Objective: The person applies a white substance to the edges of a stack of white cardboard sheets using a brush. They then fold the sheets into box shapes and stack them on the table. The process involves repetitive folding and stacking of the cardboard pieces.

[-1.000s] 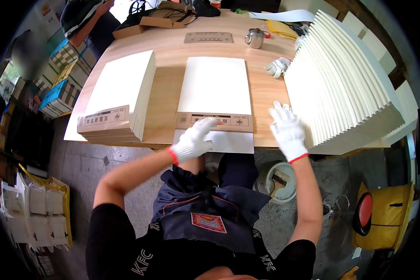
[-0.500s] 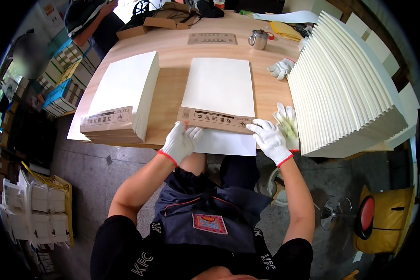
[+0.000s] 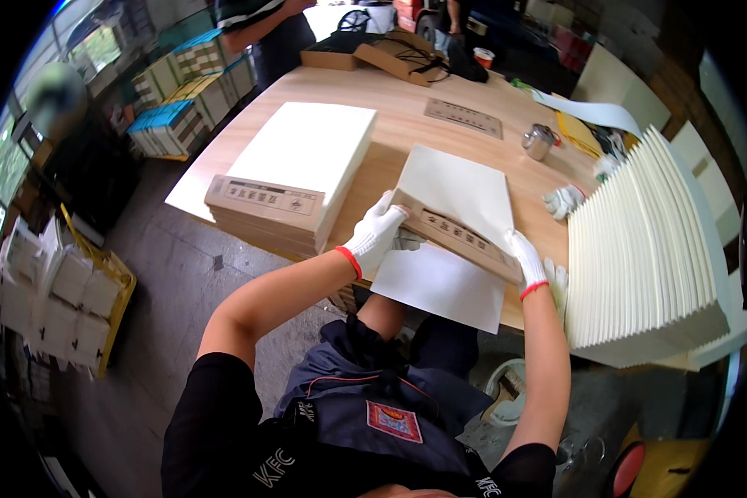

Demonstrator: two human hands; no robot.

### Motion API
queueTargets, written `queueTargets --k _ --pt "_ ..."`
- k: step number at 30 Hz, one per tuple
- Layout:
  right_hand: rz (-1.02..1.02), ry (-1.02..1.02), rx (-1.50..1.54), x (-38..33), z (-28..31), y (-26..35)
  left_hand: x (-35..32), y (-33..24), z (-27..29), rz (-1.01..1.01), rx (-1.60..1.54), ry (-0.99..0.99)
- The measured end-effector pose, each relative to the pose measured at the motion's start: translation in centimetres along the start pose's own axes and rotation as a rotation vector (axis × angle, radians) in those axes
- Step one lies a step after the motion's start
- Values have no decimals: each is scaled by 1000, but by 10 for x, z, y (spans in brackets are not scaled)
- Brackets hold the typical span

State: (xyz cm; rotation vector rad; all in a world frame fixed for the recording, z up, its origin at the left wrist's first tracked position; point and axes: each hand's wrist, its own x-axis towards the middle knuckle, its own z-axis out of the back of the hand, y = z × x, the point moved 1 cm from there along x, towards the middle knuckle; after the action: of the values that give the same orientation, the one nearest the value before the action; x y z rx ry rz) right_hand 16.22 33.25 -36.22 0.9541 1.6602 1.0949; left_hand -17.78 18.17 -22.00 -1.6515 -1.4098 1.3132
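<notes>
Both my hands wear white knitted gloves with red cuffs. Between them is a white paper pad [image 3: 456, 184] with a brown printed paper band [image 3: 458, 236] across its near end. That near end is lifted and tilted off the table. My left hand [image 3: 377, 231] grips the band's left end, and my right hand [image 3: 526, 259] closes on its right end. Below the pad a loose white sheet [image 3: 441, 284] sticks out over the table's front edge. To the left stands a stack of white pads [image 3: 305, 149] with the same brown bands at the near end.
A tall stack of white pads [image 3: 639, 257] fills the table's right side. Spare gloves [image 3: 563, 201] lie beside it. Farther back are a metal mug [image 3: 539, 142], a flat brown band [image 3: 463, 118] and an open cardboard box [image 3: 398, 60]. A person [image 3: 266, 37] stands beyond the table.
My hands have taken the pad's near end by both sides and raised it off the table. The whole view has turned, so the table sits farther right and lower.
</notes>
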Motion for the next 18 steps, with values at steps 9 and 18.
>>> queueTargets --k 9,18 --pt "507 -95 145 -35 -231 49 -78 -86 134 -666 405 -298" --pt "298 -34 -841 24 -382 62 -48 -109 330 -213 1020 -766"
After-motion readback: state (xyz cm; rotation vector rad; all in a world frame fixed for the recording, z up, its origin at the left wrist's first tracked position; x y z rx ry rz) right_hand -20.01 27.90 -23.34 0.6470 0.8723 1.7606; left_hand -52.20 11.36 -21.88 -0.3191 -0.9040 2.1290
